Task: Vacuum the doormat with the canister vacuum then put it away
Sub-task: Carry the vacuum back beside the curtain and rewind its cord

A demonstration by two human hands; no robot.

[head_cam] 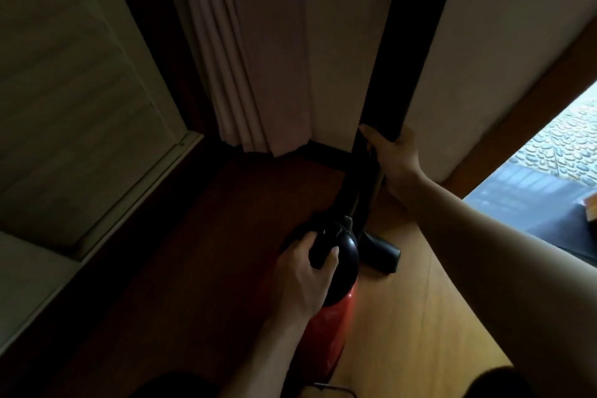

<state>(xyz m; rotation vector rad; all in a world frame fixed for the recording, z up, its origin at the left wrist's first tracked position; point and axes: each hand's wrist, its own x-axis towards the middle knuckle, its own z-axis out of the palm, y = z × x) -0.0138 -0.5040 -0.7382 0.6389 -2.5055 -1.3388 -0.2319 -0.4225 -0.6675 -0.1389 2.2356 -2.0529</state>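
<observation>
The canister vacuum [336, 317] has a red body and a black top, and stands on the wooden floor near a dim corner. My left hand [307, 271] grips the black handle on its top. My right hand [392, 155] holds the dark wand and hose [361, 191], which stand upright against the dark door frame. The black floor nozzle [382, 255] rests on the floor just right of the canister. A dark doormat [562, 236] lies at the right edge by the open doorway.
A pale curtain [245, 74] hangs in the corner behind the vacuum. A light panelled door or cabinet [80, 107] fills the left side. Outside the doorway at the right is pebbled ground [568, 145]. A black cord [332, 388] trails near the bottom edge.
</observation>
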